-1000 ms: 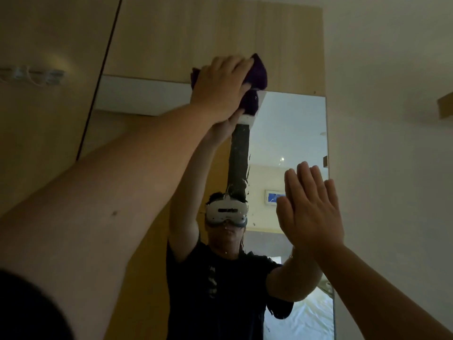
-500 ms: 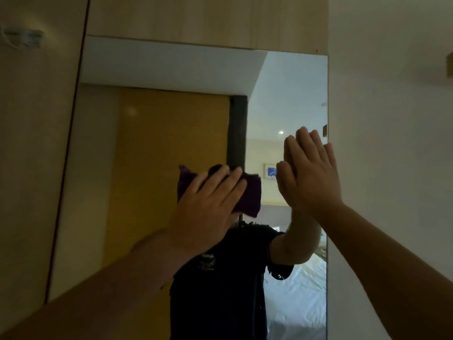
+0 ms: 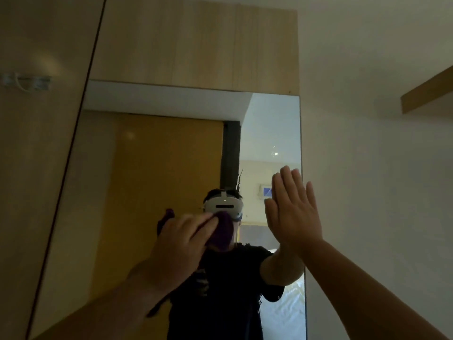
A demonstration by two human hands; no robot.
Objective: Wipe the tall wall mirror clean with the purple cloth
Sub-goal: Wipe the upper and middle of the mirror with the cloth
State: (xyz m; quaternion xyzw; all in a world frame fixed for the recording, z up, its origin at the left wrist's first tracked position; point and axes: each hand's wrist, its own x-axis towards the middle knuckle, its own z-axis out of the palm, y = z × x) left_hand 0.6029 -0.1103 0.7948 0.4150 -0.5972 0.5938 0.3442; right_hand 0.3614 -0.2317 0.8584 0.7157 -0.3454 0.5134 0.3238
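The tall wall mirror [image 3: 152, 168] fills the middle of the view, set in a light wood panel. My left hand [image 3: 181, 244] presses the bunched purple cloth [image 3: 223, 231] flat against the glass near the mirror's middle. The cloth shows past my fingertips on the right and as a small tip on the left. My right hand [image 3: 291, 214] lies flat, fingers together and pointing up, against the mirror's right edge. The glass reflects a person in a dark shirt with a white headset.
A wood panel [image 3: 196, 42] sits above the mirror and another wood surface [image 3: 36, 168] stands to its left, carrying a small white fitting [image 3: 24, 81]. A plain white wall [image 3: 380, 192] runs to the right, with a wooden shelf edge [image 3: 426, 94] high up.
My left hand has swept the cloth down from the mirror's top edge to its middle, then drifted slightly. My right hand has stayed flat at the right edge.
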